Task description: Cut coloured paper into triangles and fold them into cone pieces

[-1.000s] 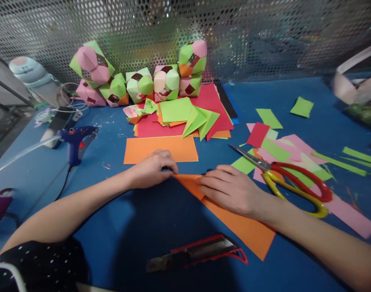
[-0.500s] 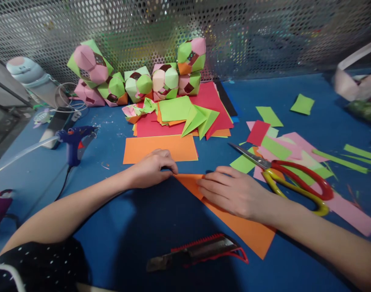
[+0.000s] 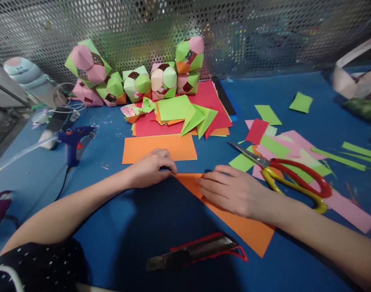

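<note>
An orange sheet of paper (image 3: 240, 227), folded on a slant, lies on the blue table in front of me. My left hand (image 3: 153, 168) pinches its pointed left corner between thumb and forefinger. Flat on the folded part rests my right hand (image 3: 231, 190), its fingers stretched out and pressing the paper down. Just beyond my left hand is an orange paper strip (image 3: 158, 148). To the right of my right hand lie scissors (image 3: 269, 164) with red and yellow handles. A box cutter (image 3: 197, 251) with a red edge lies nearer to me.
Folded paper balls (image 3: 137, 85) stand along the perforated metal panel (image 3: 249, 36). Before them are red sheets (image 3: 205, 95) and green squares (image 3: 173, 108). A blue glue gun (image 3: 72, 144), a phone (image 3: 55, 125) and a bottle (image 3: 30, 81) are at left. Paper scraps (image 3: 279, 144) lie at right.
Both hands keep the same hold on the orange sheet. The whole view has shifted very slightly; nothing on the table has visibly moved.
</note>
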`<state>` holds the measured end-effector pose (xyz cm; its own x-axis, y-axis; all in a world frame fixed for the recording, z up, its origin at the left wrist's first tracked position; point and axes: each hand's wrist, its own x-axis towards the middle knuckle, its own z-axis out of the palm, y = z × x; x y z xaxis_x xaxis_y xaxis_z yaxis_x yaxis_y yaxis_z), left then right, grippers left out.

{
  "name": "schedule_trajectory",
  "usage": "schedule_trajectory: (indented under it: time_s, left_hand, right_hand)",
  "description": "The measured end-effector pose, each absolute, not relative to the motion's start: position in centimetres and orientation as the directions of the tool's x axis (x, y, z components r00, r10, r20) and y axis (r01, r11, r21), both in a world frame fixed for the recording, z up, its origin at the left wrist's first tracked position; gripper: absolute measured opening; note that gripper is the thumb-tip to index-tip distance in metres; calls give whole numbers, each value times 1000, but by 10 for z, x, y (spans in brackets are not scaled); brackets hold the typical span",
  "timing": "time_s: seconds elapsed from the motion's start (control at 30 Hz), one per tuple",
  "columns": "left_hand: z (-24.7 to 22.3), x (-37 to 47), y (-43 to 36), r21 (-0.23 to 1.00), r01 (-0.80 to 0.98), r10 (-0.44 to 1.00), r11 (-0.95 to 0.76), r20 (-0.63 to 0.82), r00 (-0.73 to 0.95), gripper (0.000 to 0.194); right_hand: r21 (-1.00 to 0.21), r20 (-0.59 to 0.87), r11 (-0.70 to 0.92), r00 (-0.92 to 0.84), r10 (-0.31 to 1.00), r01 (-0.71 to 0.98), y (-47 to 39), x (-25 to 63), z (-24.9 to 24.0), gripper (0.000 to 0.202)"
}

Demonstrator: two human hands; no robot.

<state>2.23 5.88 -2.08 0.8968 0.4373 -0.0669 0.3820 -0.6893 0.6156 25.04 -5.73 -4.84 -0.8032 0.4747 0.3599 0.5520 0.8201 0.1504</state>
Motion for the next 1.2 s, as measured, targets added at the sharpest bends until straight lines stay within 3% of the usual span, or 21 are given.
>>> schedule_trajectory:
  time_s: [0.83,1.2]
  left_hand:
    - [-22,23,59,599,392,447,-698,-63,892,15]
    - [-19,23,56,593,415,460,-690,-83,884,17]
  right_hand:
    - [176,313,830,-830,462,529,-57,251,-44,25]
    - [140,226,807,-812,538,573,-64,245,-37,29]
